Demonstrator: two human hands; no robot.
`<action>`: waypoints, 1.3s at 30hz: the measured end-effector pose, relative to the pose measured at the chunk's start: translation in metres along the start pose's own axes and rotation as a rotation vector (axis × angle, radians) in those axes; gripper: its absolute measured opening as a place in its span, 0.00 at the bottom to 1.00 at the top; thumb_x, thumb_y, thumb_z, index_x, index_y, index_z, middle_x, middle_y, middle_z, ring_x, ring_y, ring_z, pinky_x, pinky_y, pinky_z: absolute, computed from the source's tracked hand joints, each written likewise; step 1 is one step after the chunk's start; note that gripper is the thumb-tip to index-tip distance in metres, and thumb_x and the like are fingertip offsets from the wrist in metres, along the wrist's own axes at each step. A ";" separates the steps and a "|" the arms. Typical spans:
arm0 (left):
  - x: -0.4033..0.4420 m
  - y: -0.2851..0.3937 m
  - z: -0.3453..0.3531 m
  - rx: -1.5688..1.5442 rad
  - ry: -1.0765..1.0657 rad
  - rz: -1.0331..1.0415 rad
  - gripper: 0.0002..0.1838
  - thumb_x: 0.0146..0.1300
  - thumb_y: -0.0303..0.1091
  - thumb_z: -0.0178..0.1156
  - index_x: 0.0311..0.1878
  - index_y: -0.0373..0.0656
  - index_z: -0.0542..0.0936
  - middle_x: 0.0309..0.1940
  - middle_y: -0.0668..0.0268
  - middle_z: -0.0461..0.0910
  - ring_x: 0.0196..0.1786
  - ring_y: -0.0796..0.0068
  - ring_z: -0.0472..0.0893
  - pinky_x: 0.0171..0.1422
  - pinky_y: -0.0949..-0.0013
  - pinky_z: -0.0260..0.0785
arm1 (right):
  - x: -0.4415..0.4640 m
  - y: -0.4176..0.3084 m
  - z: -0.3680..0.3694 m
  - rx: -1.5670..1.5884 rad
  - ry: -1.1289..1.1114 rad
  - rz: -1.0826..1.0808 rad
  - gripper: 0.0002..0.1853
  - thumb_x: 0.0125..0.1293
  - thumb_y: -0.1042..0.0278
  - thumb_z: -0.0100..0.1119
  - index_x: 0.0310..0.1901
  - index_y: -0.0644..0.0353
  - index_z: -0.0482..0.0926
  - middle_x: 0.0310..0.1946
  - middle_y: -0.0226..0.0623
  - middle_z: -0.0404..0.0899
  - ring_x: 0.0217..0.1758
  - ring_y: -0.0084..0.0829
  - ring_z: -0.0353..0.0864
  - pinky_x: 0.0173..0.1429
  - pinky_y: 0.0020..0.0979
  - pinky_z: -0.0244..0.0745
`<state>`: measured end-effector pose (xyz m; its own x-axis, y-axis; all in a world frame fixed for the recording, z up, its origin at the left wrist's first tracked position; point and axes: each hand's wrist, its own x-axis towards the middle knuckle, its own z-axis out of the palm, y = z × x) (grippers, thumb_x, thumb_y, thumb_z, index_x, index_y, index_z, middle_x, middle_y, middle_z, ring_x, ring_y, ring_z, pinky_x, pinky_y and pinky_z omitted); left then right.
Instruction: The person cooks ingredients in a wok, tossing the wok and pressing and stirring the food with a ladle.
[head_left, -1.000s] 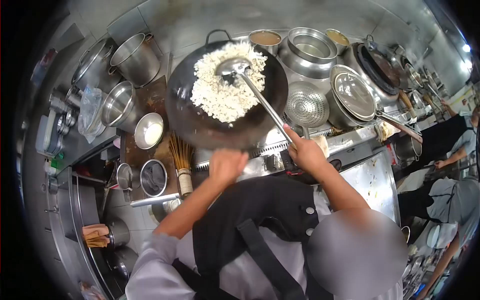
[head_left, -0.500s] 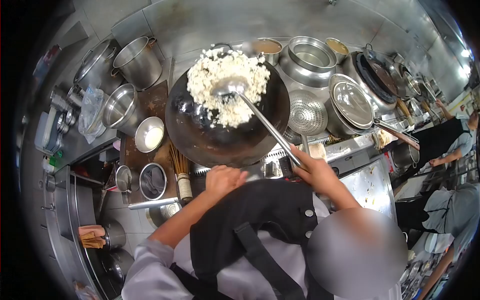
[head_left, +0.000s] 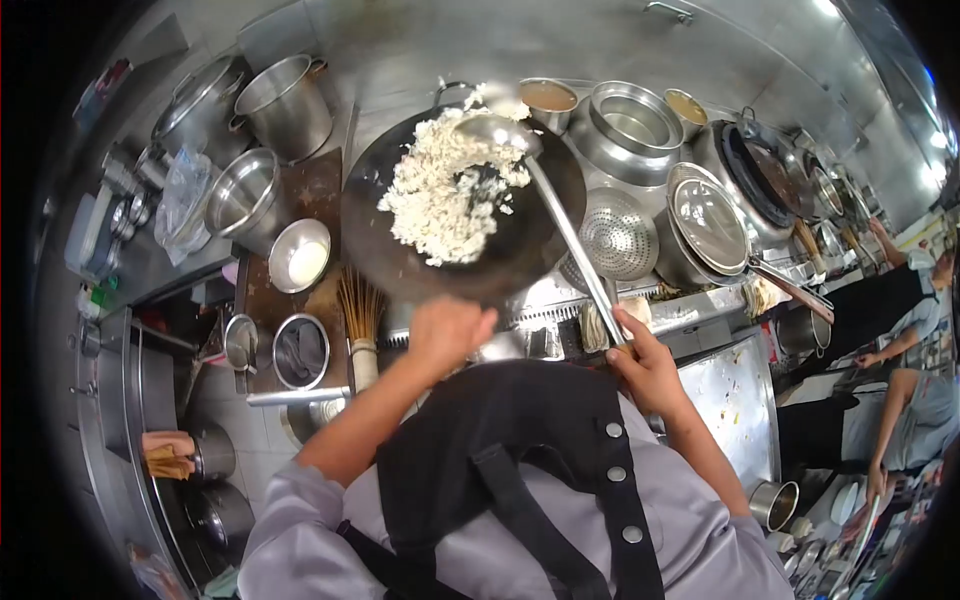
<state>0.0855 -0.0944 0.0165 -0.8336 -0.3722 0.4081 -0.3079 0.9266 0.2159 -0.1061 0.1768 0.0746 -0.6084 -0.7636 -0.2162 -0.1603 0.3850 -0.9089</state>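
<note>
My right hand (head_left: 645,365) is closed around the end of a long-handled metal ladle (head_left: 568,225). The ladle's bowl rests near the far right part of a dark wok (head_left: 370,240), among white rice (head_left: 440,200). The rice lies in a curved heap, with some of it blurred by motion at the far rim. At the near edge of the wok my left hand (head_left: 445,335) is closed, its thumb pointing right; the grip itself is hidden under the fingers. A bamboo brush (head_left: 360,310) stands just left of this hand.
Right of the wok lie a perforated skimmer (head_left: 612,235) and a strainer (head_left: 710,215) over a pot. Steel pots (head_left: 285,110) and a small bowl (head_left: 299,256) stand at left. A container of brown liquid (head_left: 548,97) sits behind. Other people (head_left: 895,400) work at far right.
The wok has tilted and shifted, and its rice has spread into a curve. The ladle's bowl has moved right and away. My left hand has risen slightly; my right hand has come nearer my body.
</note>
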 end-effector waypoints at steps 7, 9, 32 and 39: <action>0.089 -0.052 0.038 -0.155 0.138 -0.056 0.22 0.67 0.50 0.62 0.22 0.43 0.80 0.22 0.55 0.80 0.28 0.47 0.81 0.34 0.46 0.72 | 0.077 -0.021 0.045 0.183 0.089 -0.006 0.35 0.76 0.74 0.55 0.81 0.48 0.55 0.27 0.27 0.72 0.23 0.19 0.71 0.25 0.26 0.70; 0.090 -0.054 0.049 -0.161 0.144 -0.049 0.22 0.66 0.50 0.63 0.22 0.43 0.80 0.23 0.55 0.82 0.29 0.48 0.82 0.35 0.47 0.73 | 0.108 -0.020 0.074 0.231 0.095 0.066 0.33 0.75 0.72 0.56 0.78 0.52 0.57 0.27 0.29 0.72 0.22 0.22 0.72 0.23 0.28 0.71; 0.089 -0.057 0.045 -0.187 0.180 -0.047 0.19 0.62 0.47 0.67 0.22 0.43 0.81 0.22 0.56 0.82 0.29 0.50 0.83 0.38 0.48 0.75 | 0.100 -0.081 0.059 0.688 -0.344 0.157 0.26 0.79 0.63 0.50 0.76 0.50 0.61 0.25 0.35 0.74 0.15 0.27 0.68 0.21 0.28 0.66; 0.089 -0.061 0.047 -0.185 0.174 -0.052 0.19 0.62 0.47 0.67 0.22 0.43 0.82 0.22 0.56 0.82 0.28 0.50 0.83 0.38 0.49 0.76 | 0.140 -0.081 0.083 0.438 -0.363 0.223 0.25 0.79 0.62 0.50 0.75 0.48 0.63 0.25 0.34 0.74 0.18 0.26 0.70 0.21 0.29 0.67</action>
<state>0.0088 -0.1817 -0.0024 -0.7222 -0.4376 0.5356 -0.2455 0.8862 0.3928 -0.1137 -0.0049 0.0882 -0.2747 -0.8468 -0.4555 0.3219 0.3653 -0.8734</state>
